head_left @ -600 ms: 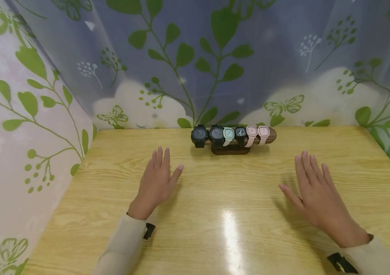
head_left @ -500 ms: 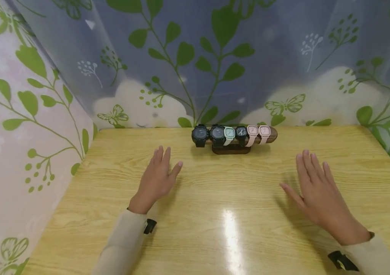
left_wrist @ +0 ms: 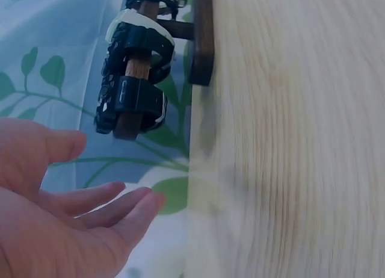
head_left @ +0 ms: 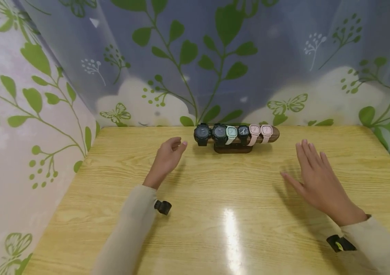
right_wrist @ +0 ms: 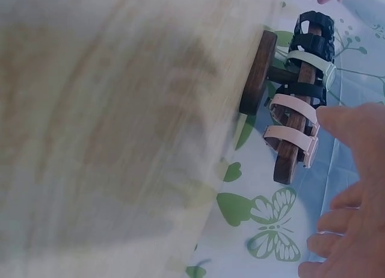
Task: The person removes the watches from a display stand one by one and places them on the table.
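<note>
A dark wooden watch stand (head_left: pixel 232 148) bears several watches in a row near the table's back edge. From left to right they are a large black watch (head_left: pixel 202 133), a second large black watch (head_left: pixel 219 132), a mint green watch (head_left: pixel 231 133), a small black watch (head_left: pixel 243 132) and two pink watches (head_left: pixel 266 132). My left hand (head_left: pixel 168 157) hovers just left of the stand, fingers slightly bent and apart from the nearest black watch. Its palm and fingers hold nothing in the left wrist view. To the right of the stand my right hand (head_left: pixel 320 183) hangs over the table, fingers straight, holding nothing.
The pale wooden table (head_left: pixel 195 229) runs up to a cloth backdrop (head_left: pixel 181 76) printed with leaves and butterflies. Another printed panel (head_left: pixel 44 114) stands along the left side. A bright reflection lies on the tabletop at the front.
My left hand has moved forward and right, closer to the stand, and its fingers have bent. My right hand has shifted slightly forward. The watches have stayed in place on the stand.
</note>
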### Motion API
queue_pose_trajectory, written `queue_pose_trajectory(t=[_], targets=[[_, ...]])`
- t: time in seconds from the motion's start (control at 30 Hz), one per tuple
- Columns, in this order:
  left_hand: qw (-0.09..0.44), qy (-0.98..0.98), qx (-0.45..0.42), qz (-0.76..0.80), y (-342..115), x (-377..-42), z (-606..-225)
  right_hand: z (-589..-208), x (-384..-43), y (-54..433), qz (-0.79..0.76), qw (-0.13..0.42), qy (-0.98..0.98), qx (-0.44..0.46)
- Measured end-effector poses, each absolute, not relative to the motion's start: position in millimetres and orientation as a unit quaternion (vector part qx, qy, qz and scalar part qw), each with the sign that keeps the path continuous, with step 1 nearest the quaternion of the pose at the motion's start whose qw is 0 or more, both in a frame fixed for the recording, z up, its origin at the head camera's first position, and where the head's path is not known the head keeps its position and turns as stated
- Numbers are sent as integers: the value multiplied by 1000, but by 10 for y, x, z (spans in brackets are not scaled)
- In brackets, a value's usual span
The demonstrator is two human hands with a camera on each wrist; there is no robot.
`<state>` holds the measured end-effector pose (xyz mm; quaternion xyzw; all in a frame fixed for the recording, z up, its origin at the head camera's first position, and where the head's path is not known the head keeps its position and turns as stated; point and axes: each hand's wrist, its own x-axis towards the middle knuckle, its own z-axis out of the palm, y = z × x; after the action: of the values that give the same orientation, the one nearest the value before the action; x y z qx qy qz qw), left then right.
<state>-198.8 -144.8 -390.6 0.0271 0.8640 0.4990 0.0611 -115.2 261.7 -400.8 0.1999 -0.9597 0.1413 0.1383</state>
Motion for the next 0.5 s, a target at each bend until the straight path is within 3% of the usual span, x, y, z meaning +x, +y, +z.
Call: queue_pose_trajectory(t=[0.27, 0.5], targets=[[110, 752, -56, 647, -1321, -2204, -3964, -3948, -1361, 2590, 174, 138, -952, 211], [148, 676, -58, 719, -1292, -2286, -3980, -3912, -1567, 2546, 203, 151, -942, 222]])
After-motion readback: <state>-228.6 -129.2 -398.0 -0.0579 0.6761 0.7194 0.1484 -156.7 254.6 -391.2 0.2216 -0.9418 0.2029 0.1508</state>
